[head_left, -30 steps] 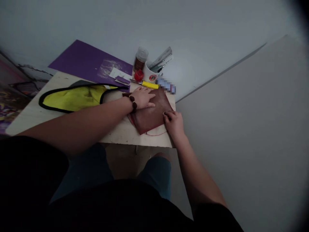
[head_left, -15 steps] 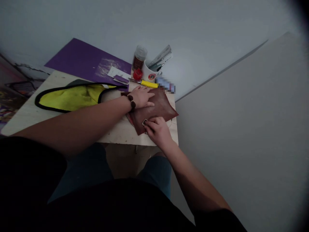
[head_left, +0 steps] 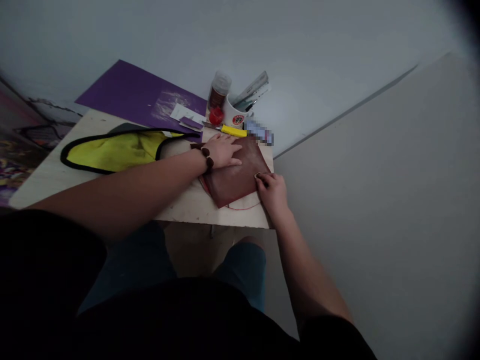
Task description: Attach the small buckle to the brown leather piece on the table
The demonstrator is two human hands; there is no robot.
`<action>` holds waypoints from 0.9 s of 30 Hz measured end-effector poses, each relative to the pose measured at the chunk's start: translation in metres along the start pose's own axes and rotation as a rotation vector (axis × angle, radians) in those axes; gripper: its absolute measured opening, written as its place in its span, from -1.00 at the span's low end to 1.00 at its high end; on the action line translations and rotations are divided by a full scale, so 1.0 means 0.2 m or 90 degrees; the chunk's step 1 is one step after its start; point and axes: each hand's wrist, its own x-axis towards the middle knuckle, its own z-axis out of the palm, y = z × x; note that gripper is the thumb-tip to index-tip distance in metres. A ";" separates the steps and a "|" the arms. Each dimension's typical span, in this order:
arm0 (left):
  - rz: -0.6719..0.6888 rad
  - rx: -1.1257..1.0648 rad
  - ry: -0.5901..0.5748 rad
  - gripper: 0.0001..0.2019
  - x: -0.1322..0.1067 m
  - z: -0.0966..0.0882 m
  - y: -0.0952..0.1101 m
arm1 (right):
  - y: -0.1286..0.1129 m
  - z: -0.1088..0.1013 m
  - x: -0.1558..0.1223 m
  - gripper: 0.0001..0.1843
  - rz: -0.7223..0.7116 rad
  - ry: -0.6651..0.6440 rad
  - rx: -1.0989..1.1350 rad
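Note:
A reddish-brown sheet that looks like leather (head_left: 238, 185) lies on the small wooden table (head_left: 187, 207). Spread flat across its upper left part is my left hand (head_left: 222, 151), fingers apart, with a dark beaded bracelet at the wrist. At the sheet's right edge my right hand (head_left: 273, 192) pinches a small pad (head_left: 257, 175) with a pale rim and a dark middle. Its exact kind cannot be made out. A curved reddish line (head_left: 243, 208) shows on the table below the sheet, between its lower edge and my right hand.
A yellow cloth with black edging (head_left: 112, 152) lies at the left, before a purple board (head_left: 131, 92). Behind the sheet are a yellow-handled cutter (head_left: 234, 131), a red cap (head_left: 216, 116), a bottle (head_left: 219, 90) and a mug (head_left: 233, 117) holding rulers. Walls border the table.
My right hand has moved right and slightly up with the pad, from the sheet's lower edge to its right edge. My left hand stays spread on the sheet.

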 end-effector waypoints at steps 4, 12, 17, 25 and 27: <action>-0.003 -0.010 -0.001 -0.24 0.00 0.00 0.00 | -0.08 0.03 -0.05 -0.73 -0.153 -0.101 0.077; -0.007 -0.027 -0.004 -0.23 0.00 0.00 0.00 | -0.01 0.01 -0.01 -0.77 -0.018 -0.021 0.022; 0.005 -0.023 0.006 -0.24 0.00 0.00 0.00 | -0.05 0.03 -0.03 -0.76 -0.145 -0.088 0.060; 0.007 -0.002 0.006 -0.23 0.00 0.01 -0.01 | -0.07 0.04 -0.04 -0.73 -0.177 -0.089 0.084; 0.011 -0.005 0.006 -0.23 0.00 0.01 -0.01 | -0.05 0.03 -0.04 -0.75 -0.159 -0.075 0.073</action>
